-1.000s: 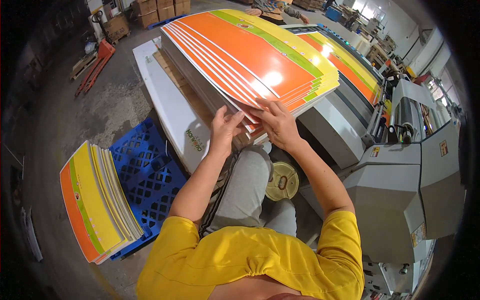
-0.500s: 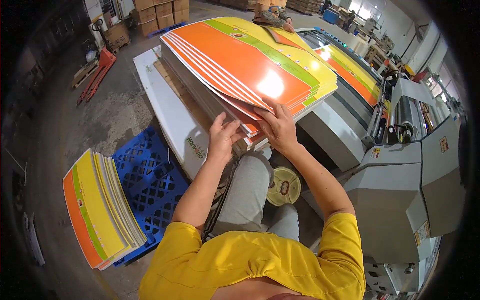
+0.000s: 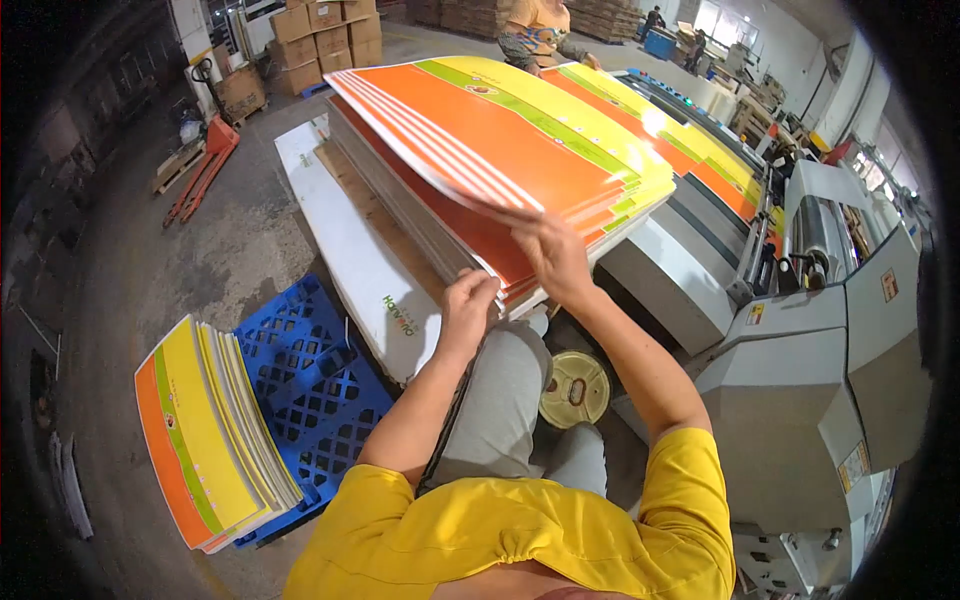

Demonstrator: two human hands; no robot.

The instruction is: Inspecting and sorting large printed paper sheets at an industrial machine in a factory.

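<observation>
A tall stack of large printed sheets (image 3: 500,125), orange, green and yellow, lies in front of me. My right hand (image 3: 553,262) is closed on the near edge of the top few sheets, which bow upward from the pile. Below that raised edge, more orange sheet surface (image 3: 470,228) shows. My left hand (image 3: 470,303) is closed at the near left corner of the stack, its fingertips pinching the corner of the lower sheets. How many sheets it grips is hidden.
A person (image 3: 535,30) stands beyond the stack. Similar sheets lie on the grey machine (image 3: 790,390) at the right. A white board (image 3: 350,240) sits under the stack. Left are a blue plastic pallet (image 3: 300,370) with more printed sheets (image 3: 205,430), and a red pallet jack (image 3: 205,165).
The near edge of the top sheets has risen with my right hand, exposing more orange below. My left hand has moved down and right and closed at the corner. The co-worker has straightened up.
</observation>
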